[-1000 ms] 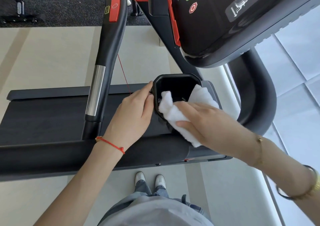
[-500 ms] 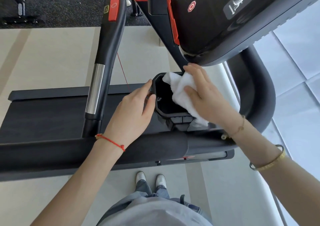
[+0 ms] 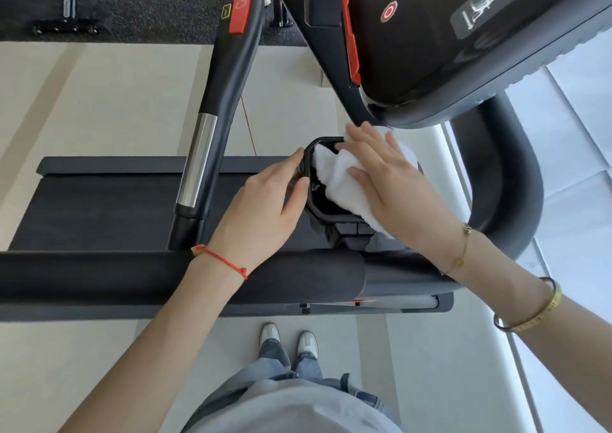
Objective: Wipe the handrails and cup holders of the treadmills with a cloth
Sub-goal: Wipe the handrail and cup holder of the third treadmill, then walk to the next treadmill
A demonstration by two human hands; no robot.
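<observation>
Right hand (image 3: 394,184): lay flat with fingers spread and fairly straight, pressed on top of the white cloth (image 3: 344,180); thumb against the cloth's near fold.
Cloth: bunched under that palm, draped over the far and right part of the cup holder (image 3: 323,212), one fold dipping into the opening, a tail hanging out past the wrist side.
Left hand (image 3: 261,207): just left of the pressing palm, thumb and forefinger curled onto the holder's left rim, pinching it.
Cup holder: black, angular, directly beneath the cloth; dark interior visible between the two hands.
Handrail (image 3: 99,277): thick padded bar crossing under both wrists, nearer the body than the holder.
Upright grip (image 3: 228,78): black with a chrome band and a red button, well left of the pinching fingers.
Console (image 3: 463,35): above and beyond the flat hand's fingertips, green and red buttons showing.
Wrists: red string on the left; thin chain and gold bangle on the right.
</observation>
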